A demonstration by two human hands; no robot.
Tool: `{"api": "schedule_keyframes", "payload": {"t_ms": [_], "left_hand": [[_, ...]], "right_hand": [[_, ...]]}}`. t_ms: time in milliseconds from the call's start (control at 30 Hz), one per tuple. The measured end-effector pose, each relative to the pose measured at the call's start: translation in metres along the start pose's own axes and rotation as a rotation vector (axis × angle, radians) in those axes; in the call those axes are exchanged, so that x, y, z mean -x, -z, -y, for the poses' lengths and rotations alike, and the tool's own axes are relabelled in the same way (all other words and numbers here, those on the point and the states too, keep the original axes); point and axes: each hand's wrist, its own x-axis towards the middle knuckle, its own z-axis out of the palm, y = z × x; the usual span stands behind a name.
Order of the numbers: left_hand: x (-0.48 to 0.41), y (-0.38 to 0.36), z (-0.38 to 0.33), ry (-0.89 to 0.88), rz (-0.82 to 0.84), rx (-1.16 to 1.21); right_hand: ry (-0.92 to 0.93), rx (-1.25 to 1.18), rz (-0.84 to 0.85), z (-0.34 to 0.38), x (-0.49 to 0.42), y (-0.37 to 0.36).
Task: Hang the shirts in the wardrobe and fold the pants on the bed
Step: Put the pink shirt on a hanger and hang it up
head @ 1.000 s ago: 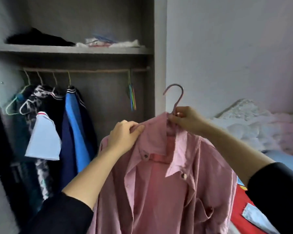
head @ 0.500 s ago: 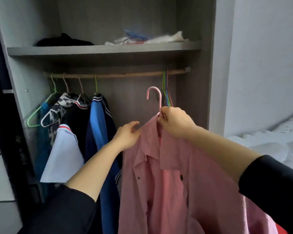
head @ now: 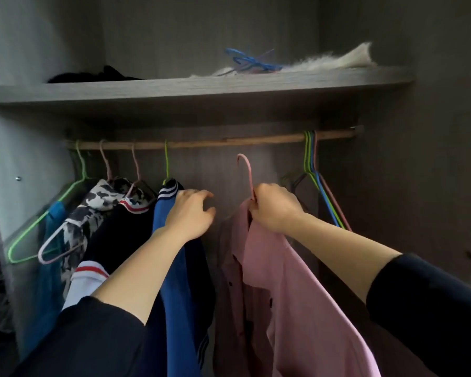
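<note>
Right hand (head: 276, 209) clamped around the neck of the pink hanger (head: 245, 170), pink shirt (head: 297, 295) draped from it inside the wardrobe (head: 201, 87), hook raised just below the rod (head: 229, 142) and not on it. Left hand (head: 191, 214) sits against the blue jacket (head: 180, 295) hanging beside the shirt, fingers loosely curled; it's blurred there, so whether they pinch any cloth I cannot tell

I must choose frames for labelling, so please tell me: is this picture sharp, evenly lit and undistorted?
Head view: dim and uneven, deep shadow under the shelf, left wall brighter. Head view: the shelf edge bows, wide-angle distortion. Head view: the left hand is slightly motion-smeared; the right hand gripping the pink hanger is sharper.
</note>
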Motion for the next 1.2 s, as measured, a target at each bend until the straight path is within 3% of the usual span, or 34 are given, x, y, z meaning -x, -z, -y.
{"api": "schedule_keyframes", "payload": {"t_ms": [200,567,933,1133,1200], "left_hand": [[-0.064,0.010,0.032,-0.055,-0.066,-0.257],[-0.152,0.021,0.070,-0.193,-0.224,-0.335],[-0.151,0.019,0.068,-0.186,-0.286,-0.324],[-0.154,0.032,0.054,-0.133,-0.255,-0.329],[-0.154,0.030,0.041,-0.174,-0.296,-0.308]], "right_hand": [[-0.036,0.044,-0.053,0.018,-0.065,-0.017],[-0.122,-0.055,-0.098,0.058,-0.173,-0.043],[-0.131,-0.087,-0.002,0.054,-0.184,-0.086],[-0.098,-0.221,0.046,0.040,-0.173,-0.065],[-0.095,-0.108,-0.011,0.024,-0.166,-0.050]]}}
